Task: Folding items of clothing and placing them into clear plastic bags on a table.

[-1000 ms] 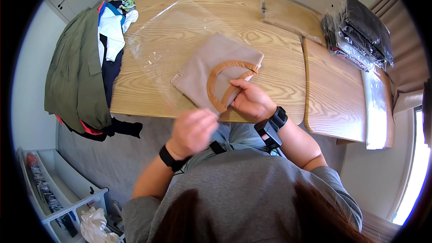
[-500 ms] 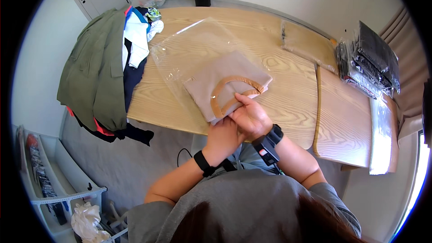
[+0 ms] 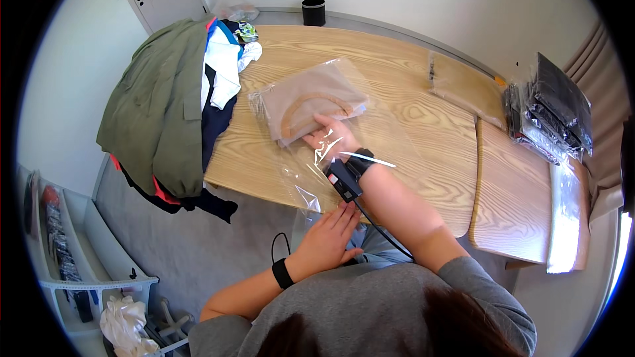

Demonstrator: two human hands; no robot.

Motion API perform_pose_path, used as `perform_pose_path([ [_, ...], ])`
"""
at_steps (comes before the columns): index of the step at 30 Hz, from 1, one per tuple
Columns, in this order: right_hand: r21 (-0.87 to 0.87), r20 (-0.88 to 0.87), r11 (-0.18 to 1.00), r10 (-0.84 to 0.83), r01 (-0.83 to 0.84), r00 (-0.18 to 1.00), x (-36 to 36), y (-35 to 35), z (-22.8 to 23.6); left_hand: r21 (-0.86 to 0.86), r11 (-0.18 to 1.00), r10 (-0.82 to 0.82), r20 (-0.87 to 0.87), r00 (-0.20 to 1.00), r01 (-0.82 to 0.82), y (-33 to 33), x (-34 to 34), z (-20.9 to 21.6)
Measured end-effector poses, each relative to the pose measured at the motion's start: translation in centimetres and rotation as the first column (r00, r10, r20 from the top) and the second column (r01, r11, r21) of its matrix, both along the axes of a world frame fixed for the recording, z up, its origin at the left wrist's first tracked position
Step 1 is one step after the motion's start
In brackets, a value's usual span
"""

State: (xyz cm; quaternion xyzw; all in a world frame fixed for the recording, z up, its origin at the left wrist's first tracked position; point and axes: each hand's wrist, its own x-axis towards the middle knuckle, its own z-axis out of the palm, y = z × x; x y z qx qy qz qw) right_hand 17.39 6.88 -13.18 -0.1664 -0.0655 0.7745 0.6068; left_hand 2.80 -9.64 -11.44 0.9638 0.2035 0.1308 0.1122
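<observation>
A folded dusty-pink garment (image 3: 271, 102) with a tan curved trim lies inside a clear plastic bag (image 3: 305, 195) on the table. My right hand (image 3: 334, 140) reaches into the bag, the plastic glinting over it. Its thumb rests on top of the garment near the trim, and its other fingers are at the near edge, partly underneath. At the table's front edge, my left hand (image 3: 331, 230) has its fingers stretched out against the near end of the bag, with the thumb apart. A dark device with a cable is strapped to my right wrist.
Clothes, an olive garment (image 3: 159, 106) uppermost, hang over the table's left end. At the right are a bagged tan item (image 3: 466, 89), a stack of bagged dark garments (image 3: 555, 112) and clear plastic sleeves (image 3: 562, 218). A white bin unit (image 3: 92, 284) stands at lower left.
The garment has moved away from me and to the left, deeper into the bag, with my right hand following inside. My left hand has left the garment and drawn back to the table edge.
</observation>
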Motion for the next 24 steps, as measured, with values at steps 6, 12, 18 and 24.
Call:
perform_pose_path([
  [6, -0.147, 0.079, 0.984, -0.086, 0.097, 0.993, -1.4, 1.7, 0.1, -0.021, 1.0, 0.002, 0.009, 1.0, -0.002, -0.1, -0.7, -0.6],
  [12, -0.04, 0.01, 0.963, -0.266, 0.267, 0.964, -2.3, 3.0, -3.0, 0.009, 1.0, -0.016, 0.006, 1.0, 0.016, -0.1, -0.5, -0.5],
  [18, -0.092, 0.026, 0.951, -0.294, 0.295, 0.955, -1.8, 2.6, -1.5, 0.008, 1.0, -0.009, 0.013, 1.0, 0.009, -0.3, -0.6, -0.5],
  [24, 0.112, 0.478, 0.966, 0.153, -0.233, 0.865, -0.4, -4.1, -1.3, -0.212, 0.977, -0.04, -0.135, 0.99, 0.011, -0.1, -1.1, -0.4],
])
